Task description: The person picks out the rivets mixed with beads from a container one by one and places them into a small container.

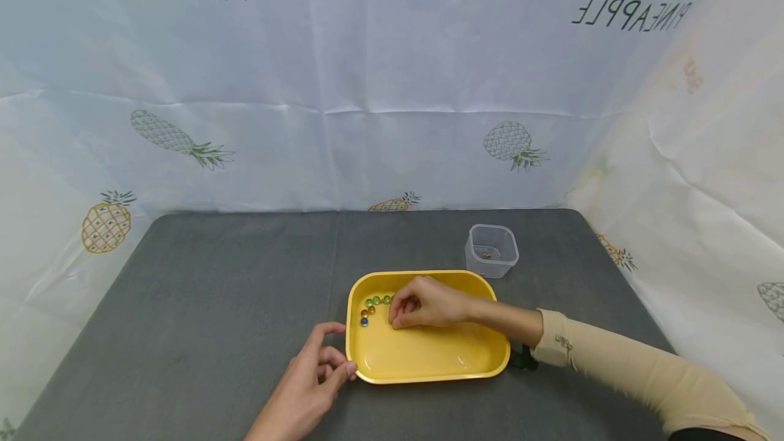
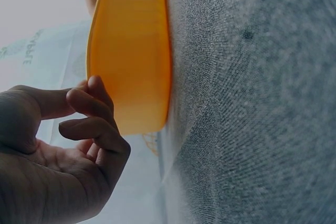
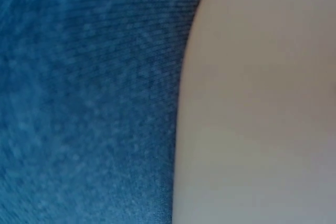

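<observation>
A yellow tray [image 1: 422,359] lies on the grey table. In its far left corner several glass marbles [image 1: 371,309] sit close together: green, amber and blue. My left hand [image 1: 309,376] grips the tray's near left rim, with thumb and forefinger on the edge and the other fingers curled, as the left wrist view also shows. Inside the tray, just right of the marbles, my right hand [image 1: 431,301] hangs with fingertips bent down and together. Whatever may be between those fingertips is hidden. The right wrist view shows no hand, only blurred blue cloth and a pale surface.
Behind the tray's far right corner stands a clear plastic container [image 1: 492,250] with a few small things at its bottom. The grey table [image 1: 214,305] stretches out on both sides. A white pineapple-print curtain [image 1: 367,73] hangs around the back and sides.
</observation>
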`<state>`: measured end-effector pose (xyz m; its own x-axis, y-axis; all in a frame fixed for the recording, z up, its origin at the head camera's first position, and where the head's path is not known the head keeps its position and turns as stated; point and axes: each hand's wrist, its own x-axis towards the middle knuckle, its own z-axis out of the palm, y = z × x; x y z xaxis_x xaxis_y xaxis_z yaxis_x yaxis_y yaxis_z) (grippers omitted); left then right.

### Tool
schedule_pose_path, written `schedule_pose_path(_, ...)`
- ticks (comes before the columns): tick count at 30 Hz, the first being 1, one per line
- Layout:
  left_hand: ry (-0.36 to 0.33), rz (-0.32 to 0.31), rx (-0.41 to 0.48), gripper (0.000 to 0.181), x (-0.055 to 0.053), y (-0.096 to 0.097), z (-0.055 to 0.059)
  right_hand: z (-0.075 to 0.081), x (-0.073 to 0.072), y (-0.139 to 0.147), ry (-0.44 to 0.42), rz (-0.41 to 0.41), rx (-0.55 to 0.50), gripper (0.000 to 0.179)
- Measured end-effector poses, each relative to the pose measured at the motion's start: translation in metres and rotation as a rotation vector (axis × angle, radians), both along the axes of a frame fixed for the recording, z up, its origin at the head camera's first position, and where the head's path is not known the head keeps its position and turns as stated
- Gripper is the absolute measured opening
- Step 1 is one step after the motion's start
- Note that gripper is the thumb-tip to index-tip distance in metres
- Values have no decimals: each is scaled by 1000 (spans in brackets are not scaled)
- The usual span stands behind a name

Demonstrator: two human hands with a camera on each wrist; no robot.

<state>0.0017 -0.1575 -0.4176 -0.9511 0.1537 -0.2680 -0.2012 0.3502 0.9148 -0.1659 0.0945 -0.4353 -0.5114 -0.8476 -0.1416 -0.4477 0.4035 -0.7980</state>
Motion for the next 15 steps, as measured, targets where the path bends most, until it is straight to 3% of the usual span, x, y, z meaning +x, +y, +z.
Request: schedule_pose_path(15,6,2,4,56,0,-1,-2,13,2,6,-18,9,6,7)
